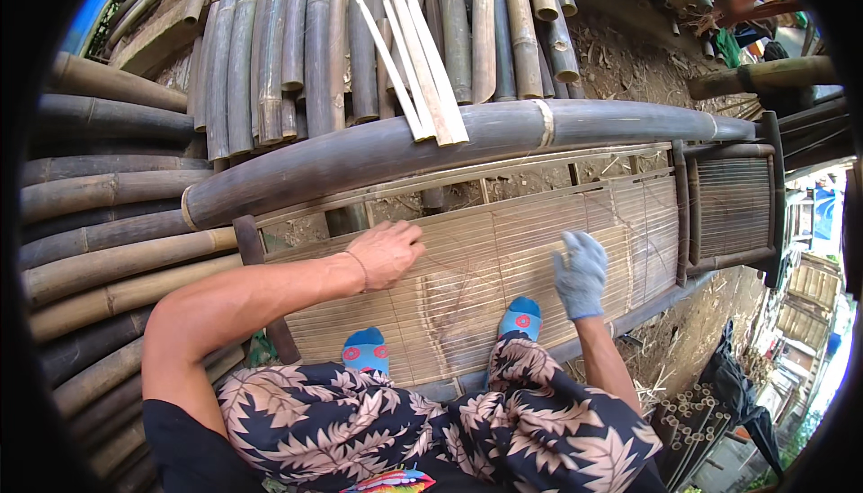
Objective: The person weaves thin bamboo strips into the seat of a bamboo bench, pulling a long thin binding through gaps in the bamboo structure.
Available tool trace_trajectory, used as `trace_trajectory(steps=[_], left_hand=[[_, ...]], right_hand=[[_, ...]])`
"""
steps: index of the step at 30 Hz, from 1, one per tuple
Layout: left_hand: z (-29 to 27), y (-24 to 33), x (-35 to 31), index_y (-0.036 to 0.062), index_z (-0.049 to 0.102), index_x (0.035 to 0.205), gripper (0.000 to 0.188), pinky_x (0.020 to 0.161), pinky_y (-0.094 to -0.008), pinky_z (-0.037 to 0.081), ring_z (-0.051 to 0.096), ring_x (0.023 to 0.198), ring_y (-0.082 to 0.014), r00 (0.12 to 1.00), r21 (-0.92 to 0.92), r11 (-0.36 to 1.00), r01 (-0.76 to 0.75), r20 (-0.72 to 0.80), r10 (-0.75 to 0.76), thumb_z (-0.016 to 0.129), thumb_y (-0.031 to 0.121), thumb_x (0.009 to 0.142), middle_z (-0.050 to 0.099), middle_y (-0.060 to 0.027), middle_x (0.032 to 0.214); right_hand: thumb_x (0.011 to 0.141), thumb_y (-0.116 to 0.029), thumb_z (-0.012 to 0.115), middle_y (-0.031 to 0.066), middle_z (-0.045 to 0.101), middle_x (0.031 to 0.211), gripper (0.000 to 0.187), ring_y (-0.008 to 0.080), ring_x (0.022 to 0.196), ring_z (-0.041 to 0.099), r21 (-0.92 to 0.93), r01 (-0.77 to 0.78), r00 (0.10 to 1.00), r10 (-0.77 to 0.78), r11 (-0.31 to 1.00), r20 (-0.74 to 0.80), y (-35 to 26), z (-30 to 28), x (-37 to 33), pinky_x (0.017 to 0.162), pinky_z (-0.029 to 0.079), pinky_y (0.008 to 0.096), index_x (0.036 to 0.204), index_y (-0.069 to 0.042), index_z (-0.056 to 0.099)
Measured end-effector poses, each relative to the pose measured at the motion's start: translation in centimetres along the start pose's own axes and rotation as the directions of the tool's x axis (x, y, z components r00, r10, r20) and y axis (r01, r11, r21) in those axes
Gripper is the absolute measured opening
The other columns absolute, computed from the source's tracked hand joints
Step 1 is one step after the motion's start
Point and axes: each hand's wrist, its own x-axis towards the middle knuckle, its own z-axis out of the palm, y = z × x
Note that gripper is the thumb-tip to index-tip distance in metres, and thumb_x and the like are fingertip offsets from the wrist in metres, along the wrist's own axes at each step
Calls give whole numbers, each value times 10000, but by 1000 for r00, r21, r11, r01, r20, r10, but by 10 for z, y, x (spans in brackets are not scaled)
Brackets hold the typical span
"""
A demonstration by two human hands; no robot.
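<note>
Flat tan bamboo panel (476, 277) lay ctr | round dk bamboo pole (503, 132) bhd | thin pale bamboo strips (439, 88) atop pole

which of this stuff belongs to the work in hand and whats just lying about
Likely in use:
- slatted bamboo panel, beneath both hands
- bare left hand, at its far slats
- right hand, in a grey glove
- thick bamboo pole along the far side

Apparently lying about:
- pale strips across that pole, maybe spare material
- stacked poles at left
- cut bamboo lengths beyond

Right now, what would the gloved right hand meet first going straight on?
Likely the bamboo slats ahead of the right hand; if it clears them, the thick dark pole. Depth is unclear.
</note>
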Motion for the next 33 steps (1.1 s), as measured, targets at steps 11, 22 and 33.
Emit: trace_trajectory(steps=[11, 22, 33], left_hand=[[55, 37, 163, 60, 606, 1080, 292, 858, -435, 511, 571, 1041, -299, 860, -4, 1000, -23, -511, 18, 662, 136, 803, 572, -138, 1084], [58, 20, 159, 120, 691, 1158, 310, 933, -462, 506, 640, 1079, -374, 554, -580, 446, 682, 12, -832, 506, 166, 914, 685, -195, 1133], [75, -30, 196, -29, 608, 1228, 433, 993, -439, 463, 584, 1170, -416, 737, -660, 501, 560, 122, -665, 497, 115, 834, 609, -282, 1239]], right_hand=[[902, -280, 555, 180, 685, 937, 288, 369, 872, 659, 396, 21, 628, -320, 918, 710, -34, 2, 85, 788, 523, 467, 910, -21, 682], [880, -66, 695, 109, 712, 830, 100, 183, 797, 664, 498, -113, 990, 142, 860, -22, 107, -180, 90, 744, 537, 324, 941, 7, 728], [888, -185, 525, 190, 719, 944, 244, 352, 852, 705, 221, -24, 794, -116, 975, 597, -29, 119, 142, 726, 540, 468, 930, -80, 742]])
